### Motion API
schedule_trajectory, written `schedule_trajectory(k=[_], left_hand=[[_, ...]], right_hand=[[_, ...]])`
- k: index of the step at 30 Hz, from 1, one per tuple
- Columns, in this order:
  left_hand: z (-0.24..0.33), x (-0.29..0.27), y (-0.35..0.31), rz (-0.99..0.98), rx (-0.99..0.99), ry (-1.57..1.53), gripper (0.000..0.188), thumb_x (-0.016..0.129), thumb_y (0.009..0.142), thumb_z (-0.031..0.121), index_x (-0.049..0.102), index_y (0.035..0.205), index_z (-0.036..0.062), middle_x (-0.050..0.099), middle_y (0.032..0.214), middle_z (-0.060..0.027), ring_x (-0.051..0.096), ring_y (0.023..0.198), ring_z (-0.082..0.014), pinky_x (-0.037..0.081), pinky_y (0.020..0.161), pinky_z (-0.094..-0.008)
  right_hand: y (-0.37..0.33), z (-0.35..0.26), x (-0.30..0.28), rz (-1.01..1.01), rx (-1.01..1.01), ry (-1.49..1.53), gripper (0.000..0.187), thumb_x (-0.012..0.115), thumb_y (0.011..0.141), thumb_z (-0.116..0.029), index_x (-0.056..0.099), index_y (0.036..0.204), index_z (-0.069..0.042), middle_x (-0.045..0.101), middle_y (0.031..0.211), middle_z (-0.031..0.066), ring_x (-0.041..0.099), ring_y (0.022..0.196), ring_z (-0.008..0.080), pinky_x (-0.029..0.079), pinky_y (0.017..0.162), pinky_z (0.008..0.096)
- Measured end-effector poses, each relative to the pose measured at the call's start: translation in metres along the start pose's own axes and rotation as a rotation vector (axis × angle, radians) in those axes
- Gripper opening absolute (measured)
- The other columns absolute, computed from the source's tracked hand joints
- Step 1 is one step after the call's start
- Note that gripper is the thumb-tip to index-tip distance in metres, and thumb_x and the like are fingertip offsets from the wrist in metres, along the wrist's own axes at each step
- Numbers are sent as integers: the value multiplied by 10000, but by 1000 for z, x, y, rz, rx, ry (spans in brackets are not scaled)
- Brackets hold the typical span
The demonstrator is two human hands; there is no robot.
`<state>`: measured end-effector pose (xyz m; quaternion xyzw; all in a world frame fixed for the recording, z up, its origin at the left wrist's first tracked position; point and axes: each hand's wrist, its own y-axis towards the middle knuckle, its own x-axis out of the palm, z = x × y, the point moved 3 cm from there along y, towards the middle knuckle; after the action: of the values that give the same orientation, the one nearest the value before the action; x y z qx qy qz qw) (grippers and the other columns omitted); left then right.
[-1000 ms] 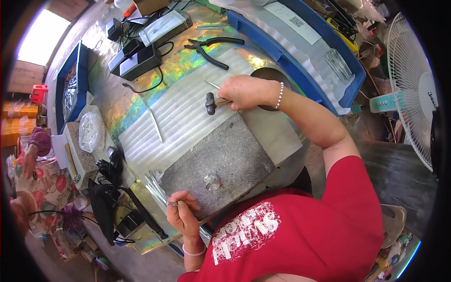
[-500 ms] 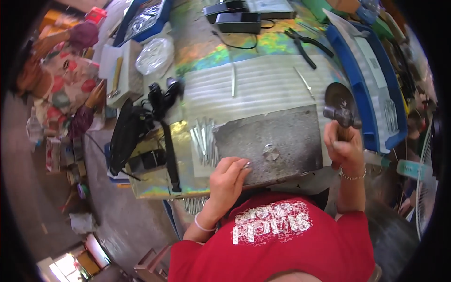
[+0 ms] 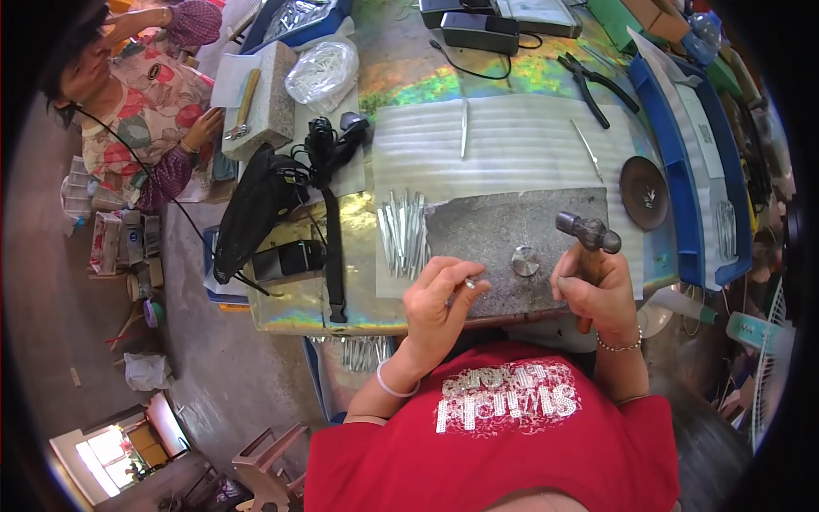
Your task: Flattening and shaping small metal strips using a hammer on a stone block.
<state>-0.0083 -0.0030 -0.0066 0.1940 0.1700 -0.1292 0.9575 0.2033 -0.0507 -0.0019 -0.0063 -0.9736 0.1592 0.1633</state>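
Note:
My left hand is closed in a pinch on a small silvery metal piece, just above the near left part of a grey stone slab. My right hand grips a ball-peen hammer by its wooden handle, head up, over the slab's right side. Its thumb and forefinger meet at the left; whether they also hold something small, I cannot make out. A round shiny metal block sits on the slab between both hands. Left of the slab lies a pile of thin silvery metal strips.
A brown dish with small bits stands right of the slab, beside a blue tray. Pliers and tweezers lie beyond. A black bag with straps is at left. A co-worker sits at far left.
My right hand has brought the hammer leftward, from over the brown dish to the slab. My left hand stays low by the slab, still pinching the small piece. The whole view has shifted slightly.

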Motion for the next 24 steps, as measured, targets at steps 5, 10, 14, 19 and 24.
schedule_trajectory(k=[5, 10, 14, 19, 24], left_hand=[[-12, -4, 0, -116, -111, 134, 180, 661, 743, -37, 633, 906, 34, 594, 854, -125, 605, 763, -272, 479, 658, -323], [-27, -2, -6, -196, -327, -236, 122, 643, 804, -11, 617, 922, -23, 635, 853, -92, 620, 776, -167, 500, 682, -281], [-20, 9, -9, -187, -700, -948, 152, 551, 918, 104, 558, 1007, -19, 630, 912, -122, 648, 805, -183, 549, 752, -291], [-21, 20, -15, -273, -799, -1341, 167, 557, 916, 120, 544, 1022, -9, 631, 930, -138, 645, 766, -178, 552, 692, -280], [-22, 22, -18, -284, -807, -1452, 174, 566, 910, 118, 543, 1028, -7, 635, 920, -152, 639, 719, -178, 549, 636, -271]], right_hand=[[-3, 1, 10, 14, 114, 18, 119, 614, 819, -29, 593, 931, 4, 626, 754, 34, 446, 507, 2, 331, 441, 155], [-3, 8, 23, -64, 101, 32, 168, 595, 831, 2, 595, 997, 27, 614, 866, 50, 582, 760, 77, 457, 647, 197], [-3, 20, 34, -91, 42, 15, 151, 590, 818, 26, 566, 967, 17, 601, 842, 37, 586, 790, 87, 485, 732, 239], [-4, 20, 41, -87, -83, -27, 163, 602, 796, 34, 536, 940, -5, 589, 819, 20, 560, 760, 66, 467, 692, 228], [-4, 18, 43, -52, -63, -31, 156, 603, 795, 35, 533, 925, -16, 571, 804, 6, 533, 735, 53, 446, 659, 220]])
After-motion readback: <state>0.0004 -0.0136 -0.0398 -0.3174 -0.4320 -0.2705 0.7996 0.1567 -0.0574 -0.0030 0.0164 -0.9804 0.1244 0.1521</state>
